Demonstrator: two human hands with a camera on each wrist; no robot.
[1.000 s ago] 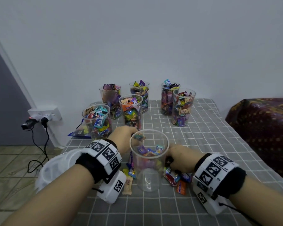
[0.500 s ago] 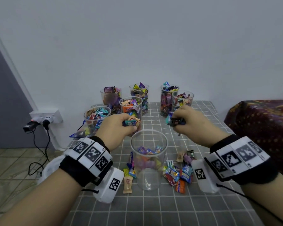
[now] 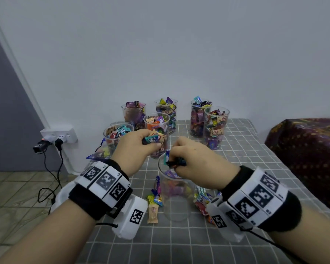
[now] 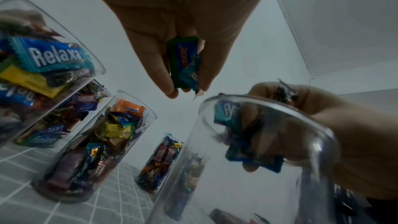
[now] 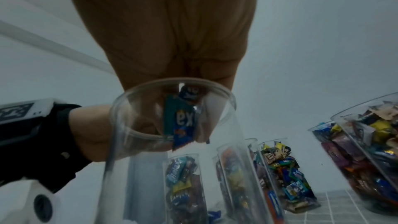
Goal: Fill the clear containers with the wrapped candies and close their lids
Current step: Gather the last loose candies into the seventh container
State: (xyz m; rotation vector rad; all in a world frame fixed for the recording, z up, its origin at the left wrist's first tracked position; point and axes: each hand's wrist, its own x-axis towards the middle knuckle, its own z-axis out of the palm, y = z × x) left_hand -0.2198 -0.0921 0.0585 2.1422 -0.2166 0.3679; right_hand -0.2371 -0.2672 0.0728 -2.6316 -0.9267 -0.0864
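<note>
A clear container stands at the table's near centre, open-topped, with a few wrapped candies at its bottom. My right hand hovers over its rim and grips a bunch of candies; in the right wrist view these candies hang inside the container mouth. My left hand is raised just left of and behind the rim, pinching a few candies, a teal wrapper among them. Loose candies lie on the cloth left and right of the container.
Several clear containers heaped with candies, none with a lid on, stand at the back by the wall. A white object sits at the table's left edge. A wall socket with plugs is at the left, patterned furniture at the right.
Both hands rose from the loose candies beside the container, each with candies. The right hand then came left and down over the container mouth; the left stays raised.
</note>
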